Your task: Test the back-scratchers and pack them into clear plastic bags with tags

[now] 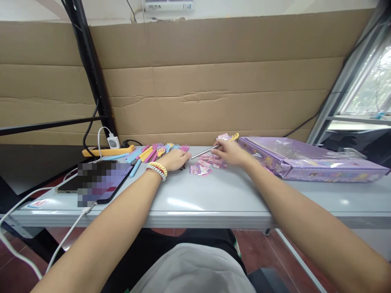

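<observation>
A person sits at a shiny grey table with both hands over it. The right hand is closed on a thin silver rod, which slants down toward the left hand. The left fingertips are right by the rod's low end, but it is hard to tell if they grip it. A yellow claw pokes out past the right hand, in line with the rod. Small pink cards lie in a messy bunch under the rod, between the two hands. Back scratchers with pink, blue and yellow handles lie in a row behind and beside the left hand. Stretchy bracelets circle the left wrist. A big purple box lies flat on the right. Two dark screens lie on the left, near a white plug. Brown cardboard stands behind the table.
</observation>
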`<move>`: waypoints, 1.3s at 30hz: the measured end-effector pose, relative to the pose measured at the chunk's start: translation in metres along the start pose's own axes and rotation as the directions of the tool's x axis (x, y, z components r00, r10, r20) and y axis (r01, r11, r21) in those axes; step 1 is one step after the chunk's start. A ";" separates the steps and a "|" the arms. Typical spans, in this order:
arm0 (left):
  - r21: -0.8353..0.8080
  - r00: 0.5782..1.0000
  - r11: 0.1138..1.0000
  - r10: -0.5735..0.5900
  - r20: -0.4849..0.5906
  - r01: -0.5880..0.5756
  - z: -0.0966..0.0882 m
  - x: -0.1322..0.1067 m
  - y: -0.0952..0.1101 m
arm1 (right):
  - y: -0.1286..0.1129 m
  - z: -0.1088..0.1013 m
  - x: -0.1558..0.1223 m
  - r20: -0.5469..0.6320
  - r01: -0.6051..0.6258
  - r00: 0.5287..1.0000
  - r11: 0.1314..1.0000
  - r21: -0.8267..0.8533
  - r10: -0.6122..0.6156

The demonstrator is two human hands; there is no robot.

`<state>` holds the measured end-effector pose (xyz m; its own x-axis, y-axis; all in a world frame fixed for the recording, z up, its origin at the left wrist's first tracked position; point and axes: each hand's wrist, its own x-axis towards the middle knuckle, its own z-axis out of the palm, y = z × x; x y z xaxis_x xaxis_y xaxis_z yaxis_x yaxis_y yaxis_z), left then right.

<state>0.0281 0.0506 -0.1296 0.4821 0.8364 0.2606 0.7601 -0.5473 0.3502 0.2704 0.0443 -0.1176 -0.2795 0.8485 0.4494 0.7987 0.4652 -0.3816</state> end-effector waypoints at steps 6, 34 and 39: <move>0.237 0.994 0.966 -0.096 -0.054 0.106 -0.002 -0.005 -0.006 | 0.008 0.004 -0.001 -0.062 0.002 0.998 0.991 0.132 0.007; 0.305 0.713 0.645 -0.613 -0.340 0.700 -0.032 -0.016 -0.046 | 0.016 0.008 0.001 -0.158 -0.165 0.968 0.970 0.176 0.193; 0.252 0.682 0.639 -0.629 -0.373 0.727 -0.037 -0.019 -0.047 | 0.018 0.009 0.002 -0.174 -0.155 0.967 0.974 0.165 0.183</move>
<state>-0.0332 0.0595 -0.1175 -0.3113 0.9040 0.2930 0.9459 0.2653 0.1866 0.2793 0.0567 -0.1304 -0.0309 0.8622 0.5057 0.7332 0.3634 -0.5748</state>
